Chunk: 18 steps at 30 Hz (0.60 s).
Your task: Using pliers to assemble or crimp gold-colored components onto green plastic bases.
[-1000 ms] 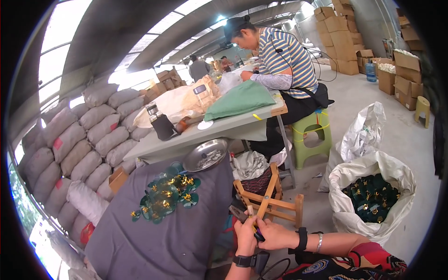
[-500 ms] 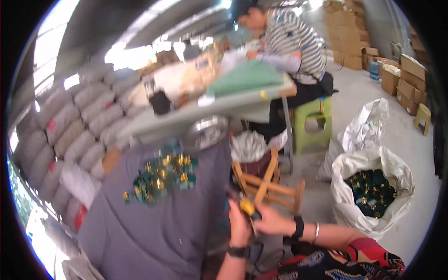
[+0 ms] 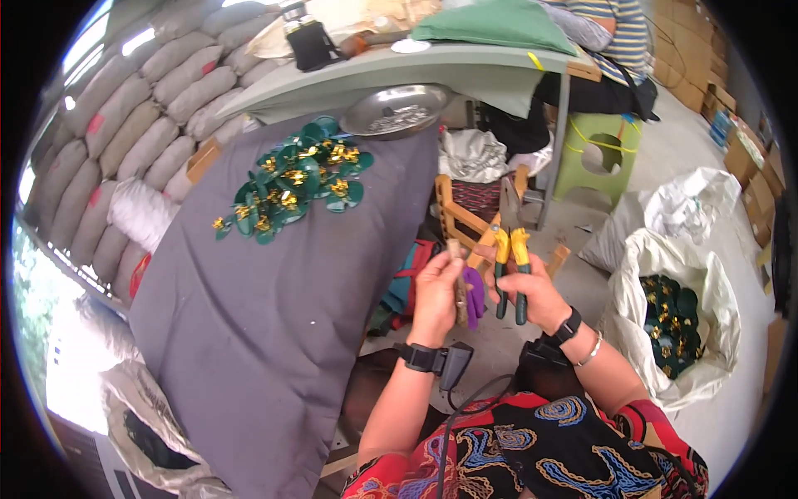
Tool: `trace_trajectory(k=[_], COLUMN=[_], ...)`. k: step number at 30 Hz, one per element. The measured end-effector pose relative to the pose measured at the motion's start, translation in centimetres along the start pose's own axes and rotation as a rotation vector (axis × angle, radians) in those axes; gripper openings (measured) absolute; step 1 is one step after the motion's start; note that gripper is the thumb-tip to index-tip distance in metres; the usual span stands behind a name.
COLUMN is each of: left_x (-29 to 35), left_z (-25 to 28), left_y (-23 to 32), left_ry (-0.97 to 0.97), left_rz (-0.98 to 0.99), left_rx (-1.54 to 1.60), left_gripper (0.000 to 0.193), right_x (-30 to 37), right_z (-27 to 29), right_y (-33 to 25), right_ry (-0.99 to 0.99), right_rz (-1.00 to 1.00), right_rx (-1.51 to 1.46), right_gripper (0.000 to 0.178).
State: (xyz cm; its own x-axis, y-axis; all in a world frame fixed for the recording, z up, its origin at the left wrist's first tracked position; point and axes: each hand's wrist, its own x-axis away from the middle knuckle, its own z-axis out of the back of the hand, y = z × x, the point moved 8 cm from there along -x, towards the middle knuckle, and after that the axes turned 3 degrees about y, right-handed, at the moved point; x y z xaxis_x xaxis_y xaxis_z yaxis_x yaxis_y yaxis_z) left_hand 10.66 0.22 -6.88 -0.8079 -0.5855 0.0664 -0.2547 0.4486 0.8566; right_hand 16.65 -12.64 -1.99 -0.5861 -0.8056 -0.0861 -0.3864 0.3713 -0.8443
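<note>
My left hand (image 3: 436,287) is closed around a slim, brownish stick-like piece (image 3: 459,279), held upright. Beside it, my right hand (image 3: 536,293) grips pliers (image 3: 514,249) with yellow and dark green handles, their grey jaws pointing away from me. The tool and the stick-like piece are apart. A purple object (image 3: 475,295) shows between my hands; whether I touch it I cannot tell. On the grey cloth (image 3: 274,333) to the left lies a pile of green discs with gold-coloured fittings (image 3: 291,179).
A metal bowl (image 3: 428,93) of small metallic pieces sits at the cloth's far end. Past my hands stands a wooden folding frame (image 3: 465,218). An open white sack (image 3: 619,333) with similar green discs is at right. A person sits beyond the table (image 3: 465,58), near a green stool (image 3: 586,166).
The view has tilted downward and steadied. My hands have moved apart and up from the lower middle, and the pliers now stand clear beside the stick-like piece.
</note>
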Motion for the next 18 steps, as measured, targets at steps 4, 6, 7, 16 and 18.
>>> trace_trajectory(k=[4, 6, 7, 16, 18], left_x=[1.6, 1.5, 1.4, 2.4, 2.2], left_z=[-2.3, -1.9, -1.9, -6.0, -6.8], left_y=[0.8, 0.9, 0.8, 4.6, 6.1], left_ry=[-0.125, -0.098, -0.085, -0.128, -0.179], left_rz=[0.133, 0.14, 0.116, -0.169, -0.329], left_rx=[0.049, -0.067, -0.126, -0.804, -1.015], left_gripper=[0.02, 0.023, 0.025, 0.017, 0.015], right_x=[0.5, 0.5, 0.3, 0.3, 0.3], right_z=[-1.1, -1.4, -1.5, -1.1, -0.8], right_y=[1.3, 1.4, 1.7, 0.5, 0.6], right_ry=[-0.086, -0.069, -0.08, -0.051, -0.049], right_rz=[-0.059, -0.06, -0.07, -0.056, 0.005], right_rx=[0.151, 0.27, 0.24, 0.111, 0.149], right_gripper=[0.043, 0.041, 0.04, 0.038, 0.039])
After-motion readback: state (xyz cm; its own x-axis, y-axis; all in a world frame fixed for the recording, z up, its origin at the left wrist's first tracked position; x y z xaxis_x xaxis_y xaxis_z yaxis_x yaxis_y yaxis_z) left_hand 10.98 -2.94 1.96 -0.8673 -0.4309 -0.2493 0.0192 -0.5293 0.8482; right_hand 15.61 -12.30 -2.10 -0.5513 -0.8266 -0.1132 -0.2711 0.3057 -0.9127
